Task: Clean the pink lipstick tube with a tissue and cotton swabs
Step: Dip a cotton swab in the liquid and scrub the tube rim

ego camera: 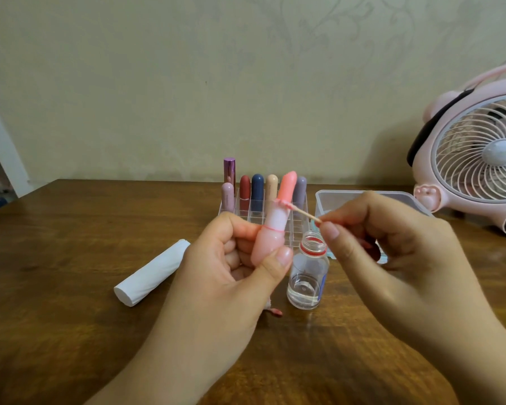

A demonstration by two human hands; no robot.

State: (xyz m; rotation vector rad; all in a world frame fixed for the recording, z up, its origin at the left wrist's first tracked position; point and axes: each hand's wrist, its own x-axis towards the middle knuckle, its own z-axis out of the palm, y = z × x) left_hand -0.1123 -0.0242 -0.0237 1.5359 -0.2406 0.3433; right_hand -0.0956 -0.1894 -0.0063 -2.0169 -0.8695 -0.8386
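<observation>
Above the open glass bottle, the left hand grips the uncapped pink lipstick tube upright while the right hand pinches a cotton swab against its rim; light, turning strokes should spare the bullet.

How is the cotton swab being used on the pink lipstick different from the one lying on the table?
The wooden-stick cotton swab in the right hand is raised, its tip touching the pink lipstick tube. The used swab lies on the brown wooden table, mostly hidden behind the left hand. Both tips are stained pink.
</observation>
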